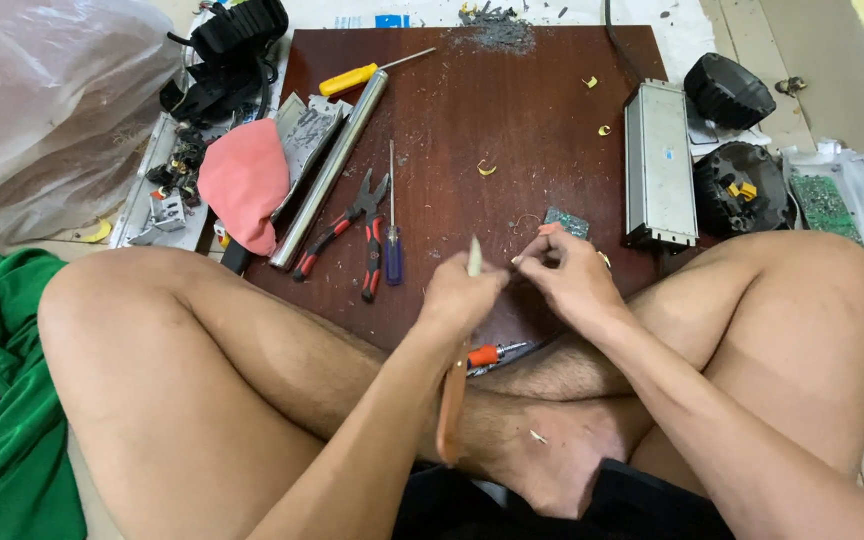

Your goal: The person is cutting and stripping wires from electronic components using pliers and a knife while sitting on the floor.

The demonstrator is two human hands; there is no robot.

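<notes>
My left hand is closed around a knife with a long wooden handle; its pale blade tip points up above the fist. My right hand, a few centimetres to the right, pinches something small that I cannot make out. A small green circuit board sits at my right fingertips; whether they hold it is unclear. Both hands hover over the near edge of a dark red-brown board, between my crossed legs.
On the board lie red-handled pliers, a blue-handled screwdriver, a metal tube, a yellow-handled screwdriver and a silver metal box. A pink cloth lies left, black parts right, an orange-handled tool beneath my hands.
</notes>
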